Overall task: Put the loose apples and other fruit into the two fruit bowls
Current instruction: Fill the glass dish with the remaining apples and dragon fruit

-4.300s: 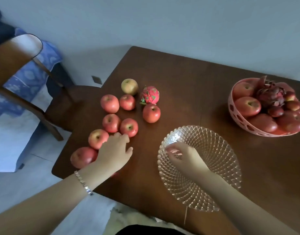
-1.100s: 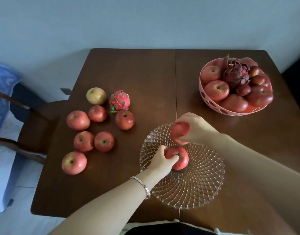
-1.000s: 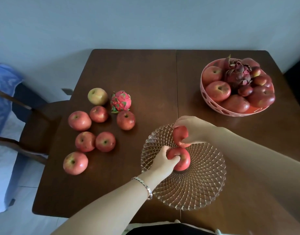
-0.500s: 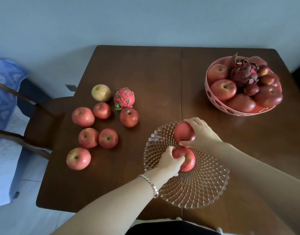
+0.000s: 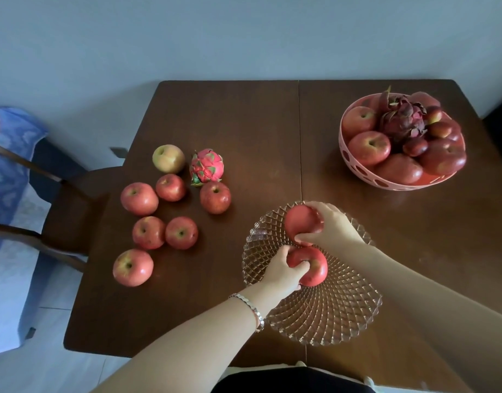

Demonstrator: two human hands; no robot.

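A clear cut-glass bowl (image 5: 329, 316) stands near the table's front edge. My left hand (image 5: 281, 272) grips a red apple (image 5: 315, 269) low inside the bowl. My right hand (image 5: 332, 225) grips a second red apple (image 5: 300, 222) at the bowl's far rim, just above the first. Several loose red apples lie on the left of the table, among them one (image 5: 133, 267) nearest the front and one (image 5: 215, 197) beside a pink dragon fruit (image 5: 206, 166). A yellow-green apple (image 5: 168, 158) lies at the back of that group. A pink perforated bowl (image 5: 357, 165) at the back right is heaped with fruit.
The dark wooden table (image 5: 244, 123) has a seam down its middle. A wooden chair (image 5: 68, 211) stands at the left edge, with blue patterned cloth (image 5: 6, 171) beyond it. A pale wall runs behind the table.
Both hands have carried an apple each from the left of the table into the glass bowl. In the last second they have lowered slightly and stayed close together.
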